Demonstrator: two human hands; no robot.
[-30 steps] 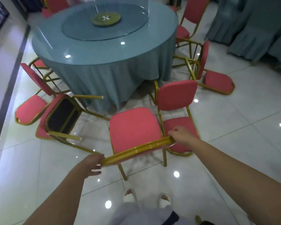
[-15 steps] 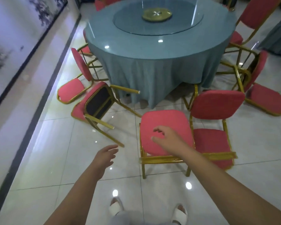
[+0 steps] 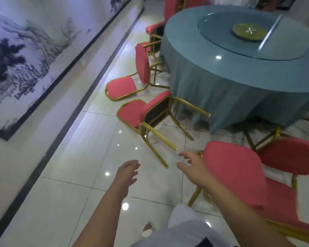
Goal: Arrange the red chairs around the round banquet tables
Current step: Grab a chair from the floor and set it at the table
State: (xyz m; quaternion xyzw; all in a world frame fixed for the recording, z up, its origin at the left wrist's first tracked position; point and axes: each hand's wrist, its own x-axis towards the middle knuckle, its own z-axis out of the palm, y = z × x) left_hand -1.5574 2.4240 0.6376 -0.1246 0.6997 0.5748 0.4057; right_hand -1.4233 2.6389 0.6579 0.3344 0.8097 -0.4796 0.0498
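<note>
Well beyond the fingers and to their right stands the big round surface (image 3: 239,77) under its blue-green cloth, with a glass turntable (image 3: 227,40) on top. Straight ahead of the fingers a red chair (image 3: 150,111) lies tipped over on the tiled floor (image 3: 78,166), its gold legs pointing back toward them. A second tipped chair (image 3: 130,81) lies past it, and an upright chair (image 3: 235,173) stands just beside the right hand (image 3: 194,170). Both that hand and the left hand (image 3: 127,175) hang over the floor holding nothing, fingers (image 3: 184,155) spread apart, the right ones near a gold leg tip.
</note>
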